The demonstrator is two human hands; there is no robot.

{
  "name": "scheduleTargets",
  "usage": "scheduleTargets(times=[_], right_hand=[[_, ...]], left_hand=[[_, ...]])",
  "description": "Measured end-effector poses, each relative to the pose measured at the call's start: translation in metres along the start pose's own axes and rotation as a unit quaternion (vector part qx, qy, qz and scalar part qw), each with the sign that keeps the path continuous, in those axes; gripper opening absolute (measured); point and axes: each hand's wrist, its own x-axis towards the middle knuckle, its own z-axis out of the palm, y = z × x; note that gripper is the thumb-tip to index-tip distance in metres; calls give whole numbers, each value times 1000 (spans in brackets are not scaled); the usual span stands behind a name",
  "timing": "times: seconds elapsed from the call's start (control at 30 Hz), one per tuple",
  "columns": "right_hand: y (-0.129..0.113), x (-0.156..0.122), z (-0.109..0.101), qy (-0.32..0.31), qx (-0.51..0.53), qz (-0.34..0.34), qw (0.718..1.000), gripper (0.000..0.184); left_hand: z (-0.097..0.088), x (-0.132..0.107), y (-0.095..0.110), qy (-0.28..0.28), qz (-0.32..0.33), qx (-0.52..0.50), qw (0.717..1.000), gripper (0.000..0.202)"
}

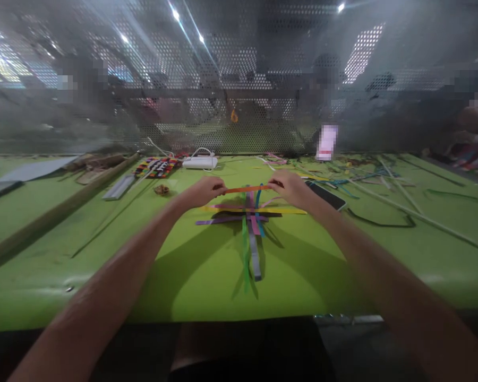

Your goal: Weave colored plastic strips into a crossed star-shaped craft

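Both my arms reach forward over a green table (83, 249). My left hand (205, 191) and my right hand (292, 188) each pinch one end of an orange paper strip (247, 189), held level and taut between them. Just below the strip lies a partly woven mat of coloured strips (250, 215): purple, yellow and pink ones run crosswise, green, grey and blue ones run toward me. The long green (245, 260) and grey (255, 260) strips stick out toward the table's near edge.
A dark phone (326, 195) lies right of my right hand. A finished multicoloured woven mat (157, 167) and a white box (200, 162) sit at the back. Loose strips and long sticks (402, 209) are scattered to the right; a wooden bar (56, 215) lies left. A perforated metal screen (239, 79) backs the table.
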Motion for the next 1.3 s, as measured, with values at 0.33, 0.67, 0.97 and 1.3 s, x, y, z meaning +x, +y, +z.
scheduleTargets(times=[0.33, 0.67, 0.97, 1.3], right_hand=[[10, 5, 28, -121, -14, 21, 992, 20], [3, 2, 20, -101, 7, 25, 995, 18], [15, -9, -12, 15, 101, 75, 992, 22], [19, -17, -15, 77, 168, 154, 971, 20]], left_hand=[[17, 2, -1, 8, 10, 46, 999, 25], [21, -8, 35, 97, 130, 109, 981, 23], [49, -15, 92, 31, 257, 110, 960, 25], [74, -11, 71, -41, 175, 111, 977, 60]])
